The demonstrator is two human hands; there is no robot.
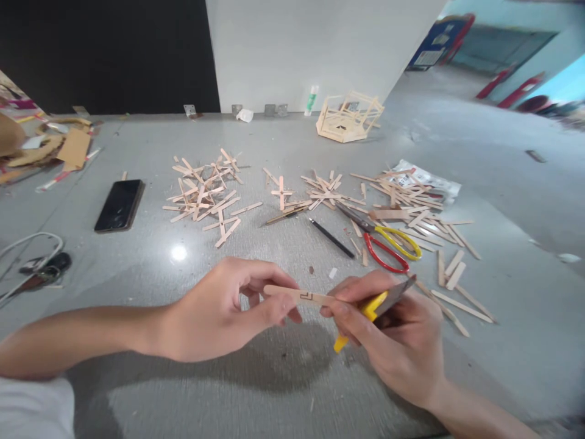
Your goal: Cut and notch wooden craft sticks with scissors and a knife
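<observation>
A flat wooden craft stick (pixel 299 296) with dark angular lines drawn on it is level above the table. My left hand (pixel 237 311) pinches its left end between thumb and fingers. At the stick's right end, my right hand (pixel 393 335) grips it between thumb and forefinger. The same hand also holds a yellow and grey tool (pixel 375 306), which looks like a cutter knife, its dark tip pointing up and right. Beyond my hands lie a black pen (pixel 331 236) and scissors (pixel 393 244) with one red and one yellow handle loop.
Craft sticks lie in piles at the left (pixel 201 189), centre and right. Behind stand a glue stick (pixel 311 100) and a stick-built frame (pixel 350 119). A phone (pixel 119 205), a cable (pixel 57 241) and cardboard scraps (pixel 73 148) are at left; a plastic wrapper (pixel 450 186) at right.
</observation>
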